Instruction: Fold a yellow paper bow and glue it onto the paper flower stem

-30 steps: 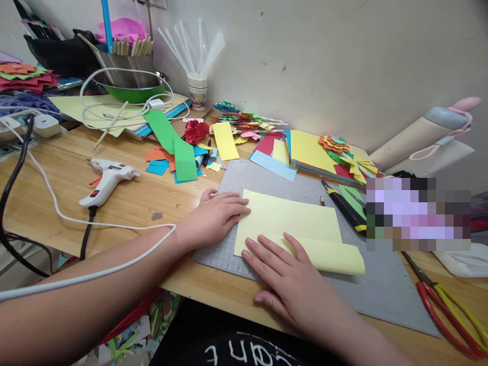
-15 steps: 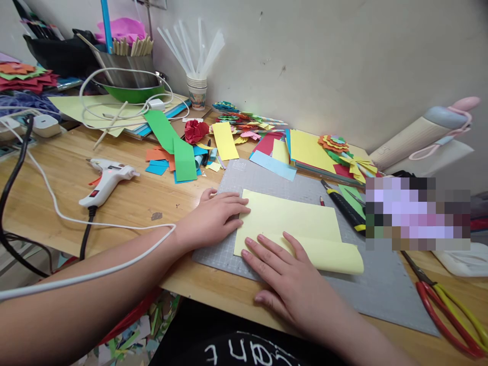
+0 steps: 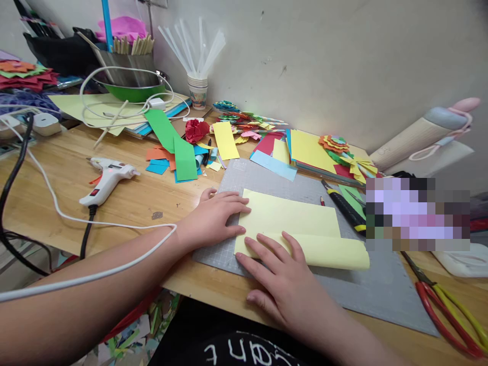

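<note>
A pale yellow sheet of paper (image 3: 290, 213) lies on the grey cutting mat (image 3: 381, 290), its near side folded over in a soft, rounded bend. At the sheet's left edge, my left hand (image 3: 215, 216) rests open, fingertips on the paper. My right hand (image 3: 280, 277) lies open with spread fingers across the left part of the fold, its thumb off to the near side. The folded flap's right end stands slightly raised from the mat.
A white hot glue gun (image 3: 109, 178) lies at left, its cord trailing. A white cable crosses my left forearm. Right of the paper are a box cutter (image 3: 345, 208) and red-and-yellow-handled scissors (image 3: 450, 315). Coloured paper pieces and paper flowers (image 3: 196, 131) line the back.
My right hand has slid slightly left along the fold. The fold's right end now reaches a little farther right and looks flatter. My left hand has hardly moved.
</note>
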A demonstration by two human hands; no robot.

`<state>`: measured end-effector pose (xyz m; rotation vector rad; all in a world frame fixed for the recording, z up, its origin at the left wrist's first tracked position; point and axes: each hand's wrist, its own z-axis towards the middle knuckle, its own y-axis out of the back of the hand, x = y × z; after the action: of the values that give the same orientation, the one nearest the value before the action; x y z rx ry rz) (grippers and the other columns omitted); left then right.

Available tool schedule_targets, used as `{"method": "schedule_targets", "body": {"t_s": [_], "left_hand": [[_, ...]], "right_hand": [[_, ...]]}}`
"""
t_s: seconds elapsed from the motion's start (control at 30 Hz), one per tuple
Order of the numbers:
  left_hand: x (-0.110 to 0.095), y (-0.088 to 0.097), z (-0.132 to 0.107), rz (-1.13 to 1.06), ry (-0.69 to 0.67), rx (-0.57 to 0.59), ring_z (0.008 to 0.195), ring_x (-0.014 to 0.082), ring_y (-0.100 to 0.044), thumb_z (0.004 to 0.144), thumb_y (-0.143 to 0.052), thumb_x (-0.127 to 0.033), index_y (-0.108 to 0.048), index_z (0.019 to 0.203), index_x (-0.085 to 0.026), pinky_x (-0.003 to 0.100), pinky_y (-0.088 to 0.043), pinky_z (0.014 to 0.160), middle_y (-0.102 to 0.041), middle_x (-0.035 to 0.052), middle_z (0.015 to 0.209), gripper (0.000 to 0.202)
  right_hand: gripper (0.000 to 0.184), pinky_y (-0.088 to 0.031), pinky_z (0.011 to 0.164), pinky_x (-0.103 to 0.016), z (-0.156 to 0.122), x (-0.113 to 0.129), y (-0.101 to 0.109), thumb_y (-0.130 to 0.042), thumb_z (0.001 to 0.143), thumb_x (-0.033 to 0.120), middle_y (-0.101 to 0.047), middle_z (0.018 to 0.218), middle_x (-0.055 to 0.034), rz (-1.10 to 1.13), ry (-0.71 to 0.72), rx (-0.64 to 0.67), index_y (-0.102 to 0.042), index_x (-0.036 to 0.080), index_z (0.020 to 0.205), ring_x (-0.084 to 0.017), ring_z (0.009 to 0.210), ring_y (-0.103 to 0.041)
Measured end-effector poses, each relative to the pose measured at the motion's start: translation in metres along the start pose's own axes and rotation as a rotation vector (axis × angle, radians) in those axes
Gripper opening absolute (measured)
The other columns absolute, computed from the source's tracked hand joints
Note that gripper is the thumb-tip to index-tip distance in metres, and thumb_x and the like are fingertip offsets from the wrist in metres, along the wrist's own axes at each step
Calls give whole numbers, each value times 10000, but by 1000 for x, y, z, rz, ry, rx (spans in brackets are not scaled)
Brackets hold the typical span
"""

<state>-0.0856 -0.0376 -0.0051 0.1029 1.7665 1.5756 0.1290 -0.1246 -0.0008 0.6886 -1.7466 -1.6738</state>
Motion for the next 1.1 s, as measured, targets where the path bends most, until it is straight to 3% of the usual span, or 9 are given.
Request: {"method": "schedule_targets", "body": {"t_s": [0.2, 0.33, 0.4, 0.5, 0.6, 0.7, 1.1], "left_hand": [[0, -1, -1, -1, -5, -14, 1323, 241, -388, 821, -627, -410, -581, 1176, -340, 505, -133, 1064, -531, -17, 1386, 365], [0, 0, -1, -1, -3, -15, 1328, 249, -385, 819, -626, -408, -582, 1177, -341, 505, -141, 1065, -528, -17, 1389, 367], [0, 0, -1, 0, -3, -11, 1331, 258, -381, 818, -624, -413, -584, 1178, -340, 507, -142, 1068, -521, -13, 1395, 370], [1, -1, 0, 9, -7, -12, 1337, 272, -375, 809, -630, -426, -584, 1183, -343, 520, -135, 1071, -513, -10, 1403, 385], [2, -2, 0, 18, -15, -21, 1338, 277, -374, 808, -629, -444, -580, 1182, -351, 536, -127, 1071, -517, -12, 1399, 389], [3, -3, 0, 26, -18, -22, 1337, 278, -378, 814, -619, -457, -579, 1183, -351, 542, -119, 1078, -519, -12, 1397, 386], [8, -5, 3, 89, -45, -30, 1338, 276, -374, 831, -580, -514, -561, 1204, -372, 555, -144, 1069, -519, -23, 1395, 400]], "right_hand": [[438, -83, 1058, -572, 5, 5, -6, -309, 969, 523, -523, 1378, -30, -42, -19, -98, -479, 329, 1323, -278, 1239, -436], [419, -34, 1083, -548, 2, 10, -9, -372, 960, 494, -544, 1352, -24, -55, -22, -206, -517, 297, 1301, -278, 1281, -373], [410, -50, 1089, -538, -1, 15, -10, -427, 941, 489, -569, 1308, -37, -22, -58, -290, -554, 277, 1268, -283, 1268, -373], [369, -166, 1046, -510, -3, 25, -13, -470, 922, 465, -626, 1120, -56, 65, -166, -381, -610, 275, 1206, -267, 1099, -472], [332, -276, 909, -448, -5, 33, -13, -436, 939, 381, -617, 949, -54, 111, -262, -389, -636, 256, 1173, -235, 919, -500], [338, -283, 831, -427, -9, 37, -11, -392, 951, 322, -603, 866, -49, 108, -329, -396, -655, 239, 1146, -224, 835, -492], [378, -272, 790, -445, -63, 15, -12, -341, 954, 274, -566, 833, -50, -2, -560, -366, -648, 250, 1175, -237, 825, -500]]}}
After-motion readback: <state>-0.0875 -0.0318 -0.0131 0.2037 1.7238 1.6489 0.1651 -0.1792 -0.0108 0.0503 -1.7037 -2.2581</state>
